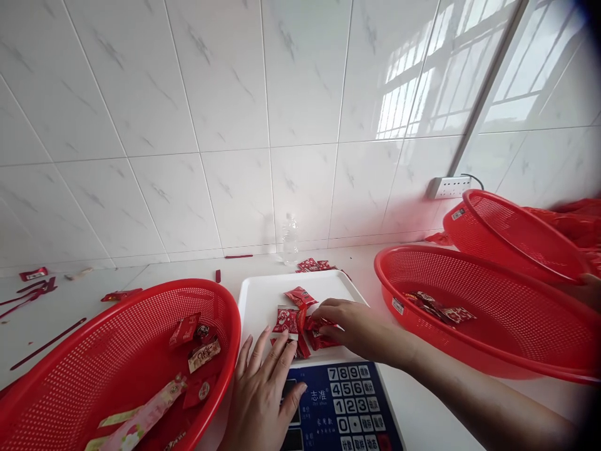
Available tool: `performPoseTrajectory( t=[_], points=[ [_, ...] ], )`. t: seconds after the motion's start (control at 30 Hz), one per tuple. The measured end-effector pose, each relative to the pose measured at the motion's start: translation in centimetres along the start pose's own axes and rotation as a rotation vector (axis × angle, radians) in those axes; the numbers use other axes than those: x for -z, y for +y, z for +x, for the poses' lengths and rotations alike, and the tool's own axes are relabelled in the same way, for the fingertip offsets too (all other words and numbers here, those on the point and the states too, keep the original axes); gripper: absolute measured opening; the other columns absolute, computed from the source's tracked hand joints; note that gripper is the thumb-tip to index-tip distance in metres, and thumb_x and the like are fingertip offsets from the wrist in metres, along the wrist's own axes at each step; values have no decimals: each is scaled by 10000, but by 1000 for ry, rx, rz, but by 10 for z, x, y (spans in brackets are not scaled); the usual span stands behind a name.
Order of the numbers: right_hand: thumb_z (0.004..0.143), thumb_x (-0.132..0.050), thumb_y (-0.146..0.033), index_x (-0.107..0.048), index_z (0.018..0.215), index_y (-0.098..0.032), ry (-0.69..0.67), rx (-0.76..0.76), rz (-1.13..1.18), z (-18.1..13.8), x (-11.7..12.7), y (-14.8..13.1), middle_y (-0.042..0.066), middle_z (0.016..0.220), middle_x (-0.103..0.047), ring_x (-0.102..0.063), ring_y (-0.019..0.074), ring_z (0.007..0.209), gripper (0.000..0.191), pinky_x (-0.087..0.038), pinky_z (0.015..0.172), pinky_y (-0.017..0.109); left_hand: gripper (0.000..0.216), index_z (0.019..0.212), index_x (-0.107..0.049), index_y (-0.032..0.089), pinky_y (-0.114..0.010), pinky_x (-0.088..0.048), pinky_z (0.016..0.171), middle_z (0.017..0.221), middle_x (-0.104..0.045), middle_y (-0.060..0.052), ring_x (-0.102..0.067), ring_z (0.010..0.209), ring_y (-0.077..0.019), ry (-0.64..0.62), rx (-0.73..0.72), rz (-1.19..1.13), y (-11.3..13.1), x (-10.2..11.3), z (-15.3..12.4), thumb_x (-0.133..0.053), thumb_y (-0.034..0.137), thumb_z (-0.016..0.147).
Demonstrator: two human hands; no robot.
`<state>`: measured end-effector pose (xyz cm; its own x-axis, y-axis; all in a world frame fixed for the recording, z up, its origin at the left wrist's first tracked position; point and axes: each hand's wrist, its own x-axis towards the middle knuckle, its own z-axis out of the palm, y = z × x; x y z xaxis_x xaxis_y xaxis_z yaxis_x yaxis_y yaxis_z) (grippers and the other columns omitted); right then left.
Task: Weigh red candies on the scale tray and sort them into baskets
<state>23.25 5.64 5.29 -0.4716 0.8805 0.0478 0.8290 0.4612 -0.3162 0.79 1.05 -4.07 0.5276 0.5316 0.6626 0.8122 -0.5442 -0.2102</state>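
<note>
A white weighing tray (263, 289) sits on a scale with a blue number-key panel (323, 410). Several red candy packets (285, 319) lie on the tray, mostly toward its near side. My left hand (267, 385) is open, fingers spread over the tray's near edge and the panel, fingertips close to the packets. From the right, my right hand (350, 321) reaches over the tray with its fingers curled round a red packet (318, 335); the hand partly hides the packet.
A red mesh basket (225, 326) with mixed wrapped snacks stands on the left, another red basket (389, 282) on the right. Another person's hand (590, 289) touches a tilted basket (511, 235) there. A clear bottle (290, 238) and power strip (449, 186) are behind.
</note>
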Motion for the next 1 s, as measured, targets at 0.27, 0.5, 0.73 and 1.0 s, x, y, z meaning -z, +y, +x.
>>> performPoseTrajectory(
  t=[0.27,0.5,0.73,1.0],
  points=[
    [927,-523,-152,-712,969,-208,64,-36,-85,-6,-6,-4,95,1013,-712,-675,238,901,201,-518,775,342,436,1337,-577,200,-480,-449,997,1356,-653,-32,-572,1238,-309,-9,0,-6,0,0,0,-605,310,916],
    [900,-604,-158,-707,1085,-229,-4,23,-78,-21,-7,-9,93,1067,-694,-623,274,1026,224,-508,888,411,427,1352,-560,215,-466,-421,1009,1366,-646,-3,-564,1241,-297,-14,23,-8,1,-1,1,-570,313,937],
    [939,-526,-140,-694,1107,-193,-23,28,-51,-25,-21,-6,109,1060,-686,-665,270,967,243,-542,832,407,422,1345,-567,216,-459,-417,1019,1358,-652,-10,-564,1240,-292,-16,23,-22,1,0,-2,-574,304,932],
    [904,-594,-149,-691,1030,-217,4,45,-44,-20,-17,-6,73,994,-700,-686,240,917,174,-532,773,340,425,1348,-567,209,-468,-444,1008,1358,-652,-16,-568,1246,-293,-34,19,-14,2,1,0,-577,289,931]
  ],
)
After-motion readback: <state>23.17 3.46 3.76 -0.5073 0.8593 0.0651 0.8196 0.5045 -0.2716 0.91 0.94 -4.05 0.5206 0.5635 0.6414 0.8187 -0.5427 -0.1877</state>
